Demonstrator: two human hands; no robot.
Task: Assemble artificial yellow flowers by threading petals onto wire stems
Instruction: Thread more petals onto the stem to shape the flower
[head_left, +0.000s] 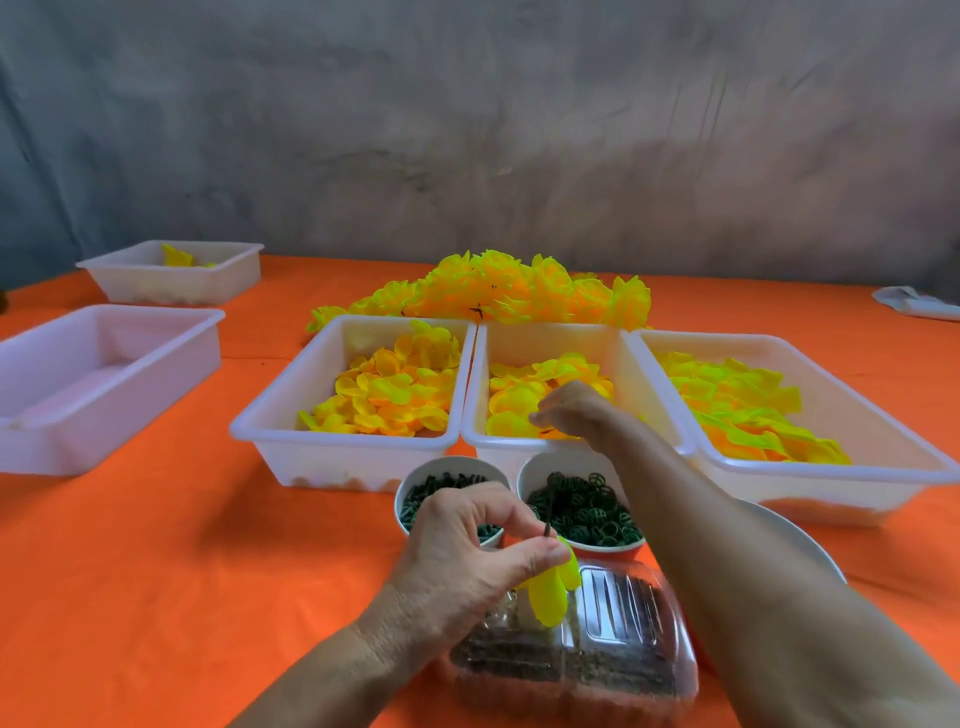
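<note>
Three white plastic trays stand side by side on the orange tablecloth (156, 571): the left tray (343, 447) holds round yellow petals, the middle tray (483, 374) holds larger yellow-orange petals (511, 402), and the right tray (831, 467) holds flat petals of yellow, green and orange. In front of them two small cups stand near each other; the left cup (410, 480) has dark green pieces, the right cup (535, 470) has dark green rings. A clear plastic box (623, 654) with dark thin stems inside lies nearest to the camera. Further left are an empty-looking pale tray (93, 395) and a white tray (171, 280) with a few yellow pieces. A heap of finished yellow flowers (498, 291) lies behind the three trays, and behind the table is a grey wall (467, 130). The left hand (467, 551) pinches a wire stem (546, 524) between thumb and fingers, above the clear box; the stem points almost straight up, and a folded yellow petal (550, 597) hangs down from it under the thumb. The right hand (571, 410) reaches into the middle tray, fingers curled down on the petals; I cannot tell if it grips one.
</note>
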